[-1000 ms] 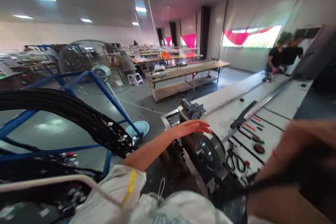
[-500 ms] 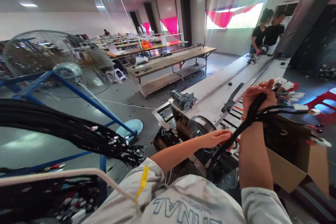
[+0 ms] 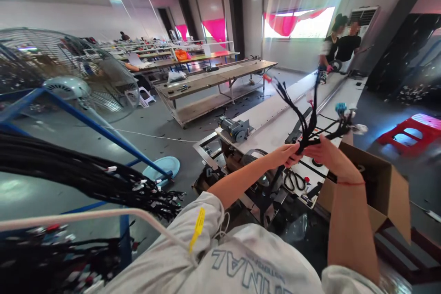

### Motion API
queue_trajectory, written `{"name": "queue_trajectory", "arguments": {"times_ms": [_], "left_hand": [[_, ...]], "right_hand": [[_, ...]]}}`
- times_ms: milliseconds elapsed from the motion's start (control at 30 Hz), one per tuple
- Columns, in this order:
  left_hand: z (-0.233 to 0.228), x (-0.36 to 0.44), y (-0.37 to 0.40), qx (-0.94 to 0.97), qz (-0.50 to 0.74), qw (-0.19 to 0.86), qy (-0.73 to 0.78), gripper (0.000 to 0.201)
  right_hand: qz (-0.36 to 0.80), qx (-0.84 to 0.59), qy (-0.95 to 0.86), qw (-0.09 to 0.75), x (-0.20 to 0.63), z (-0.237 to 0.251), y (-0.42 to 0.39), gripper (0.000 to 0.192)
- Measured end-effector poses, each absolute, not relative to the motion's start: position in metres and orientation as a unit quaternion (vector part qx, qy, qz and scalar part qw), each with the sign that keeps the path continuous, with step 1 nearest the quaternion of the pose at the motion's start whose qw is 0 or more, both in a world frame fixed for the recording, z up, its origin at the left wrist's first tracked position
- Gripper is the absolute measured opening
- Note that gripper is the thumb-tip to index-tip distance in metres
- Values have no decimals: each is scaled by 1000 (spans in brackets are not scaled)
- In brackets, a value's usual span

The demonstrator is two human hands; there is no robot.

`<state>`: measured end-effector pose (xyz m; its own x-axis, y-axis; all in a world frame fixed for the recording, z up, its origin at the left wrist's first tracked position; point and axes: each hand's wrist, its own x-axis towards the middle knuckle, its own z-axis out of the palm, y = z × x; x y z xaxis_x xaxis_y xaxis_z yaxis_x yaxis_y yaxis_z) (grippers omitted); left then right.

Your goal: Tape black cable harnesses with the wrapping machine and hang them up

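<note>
Raised now, both hands (image 3: 306,151) grip the harness (image 3: 303,119), its lower run apparently hidden.

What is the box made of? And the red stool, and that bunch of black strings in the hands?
The box looks like plain brown cardboard: dull, with a folded flap. The stool seems to be shiny red plastic, moulded with holes in the top. The strings are a wire bundle, held by both the left hand and right hand: probably black-sheathed wires, ending in small plastic-looking plugs.

The black cable bundle (image 3: 69,172) runs off the left edge, and the far co-workers (image 3: 339,46) are blurred.
</note>
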<state>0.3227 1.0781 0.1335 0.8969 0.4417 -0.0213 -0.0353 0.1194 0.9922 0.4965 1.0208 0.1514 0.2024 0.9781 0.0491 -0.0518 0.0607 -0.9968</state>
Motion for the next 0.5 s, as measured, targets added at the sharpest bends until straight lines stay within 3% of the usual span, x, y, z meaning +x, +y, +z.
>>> {"name": "queue_trajectory", "arguments": {"times_ms": [67,133,267,367,500], "left_hand": [[136,320,1072,527,79,840,101,42],[133,318,1063,447,38,889,94,41],[117,314,1046,430,70,894,107,41],[108,311,1046,586,120,787,148,40],[98,305,1052,768,213,522,305,18]], "right_hand": [[520,-412,-457,593,474,139,1013,60],[515,-339,-432,658,453,128,1012,64],[439,-261,-337,791,430,117,1016,46],[387,-295,-291,823,424,116,1021,38],[249,-410,-274,834,412,106,1038,42]]}}
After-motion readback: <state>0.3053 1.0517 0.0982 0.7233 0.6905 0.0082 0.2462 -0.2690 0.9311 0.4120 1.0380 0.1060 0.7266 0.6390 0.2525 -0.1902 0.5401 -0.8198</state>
